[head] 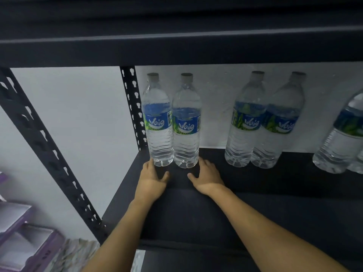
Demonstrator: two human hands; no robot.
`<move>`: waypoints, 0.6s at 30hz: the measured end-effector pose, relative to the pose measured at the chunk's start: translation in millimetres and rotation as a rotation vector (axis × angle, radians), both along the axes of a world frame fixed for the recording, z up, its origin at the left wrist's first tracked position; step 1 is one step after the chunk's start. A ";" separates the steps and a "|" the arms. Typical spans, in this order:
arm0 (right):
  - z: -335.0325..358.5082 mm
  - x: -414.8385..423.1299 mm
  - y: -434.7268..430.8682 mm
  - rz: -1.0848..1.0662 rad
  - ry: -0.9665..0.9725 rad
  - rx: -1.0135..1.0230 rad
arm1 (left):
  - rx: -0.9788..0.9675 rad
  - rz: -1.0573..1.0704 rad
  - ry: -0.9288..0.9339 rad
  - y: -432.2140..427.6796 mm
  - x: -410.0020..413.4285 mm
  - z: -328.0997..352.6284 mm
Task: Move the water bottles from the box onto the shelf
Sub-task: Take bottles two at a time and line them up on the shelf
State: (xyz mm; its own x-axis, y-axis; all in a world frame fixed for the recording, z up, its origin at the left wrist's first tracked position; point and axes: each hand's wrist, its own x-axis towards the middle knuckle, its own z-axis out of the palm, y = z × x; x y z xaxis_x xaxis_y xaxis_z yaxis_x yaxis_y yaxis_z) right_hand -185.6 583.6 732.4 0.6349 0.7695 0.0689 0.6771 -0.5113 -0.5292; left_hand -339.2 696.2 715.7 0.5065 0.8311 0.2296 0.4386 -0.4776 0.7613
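Note:
Two clear water bottles with blue labels stand upright side by side at the back left of the black shelf (255,193): the left bottle (158,122) and the right bottle (186,124). My left hand (152,179) lies on the shelf just in front of the left bottle's base, fingertips touching or nearly touching it. My right hand (207,176) rests beside the right bottle's base. Both hands are spread and hold nothing. The box is out of view.
Another pair of bottles (263,122) stands further right against the white wall, and one more bottle (341,134) at the right edge. A black upper shelf (176,48) hangs low overhead. Perforated black uprights (133,107) frame the left side. Purple trays (23,242) sit lower left.

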 end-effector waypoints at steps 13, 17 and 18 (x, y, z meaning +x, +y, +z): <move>-8.3 -62.6 -106.9 0.119 -0.199 -0.162 | 0.246 -0.095 0.513 -104.3 -64.4 -4.2; -8.5 -78.4 -138.6 0.102 -0.171 -0.154 | 0.269 -0.079 0.520 -129.9 -78.3 -5.1; -8.8 -81.8 -146.1 0.106 -0.167 -0.153 | 0.268 -0.080 0.511 -137.3 -81.6 -6.0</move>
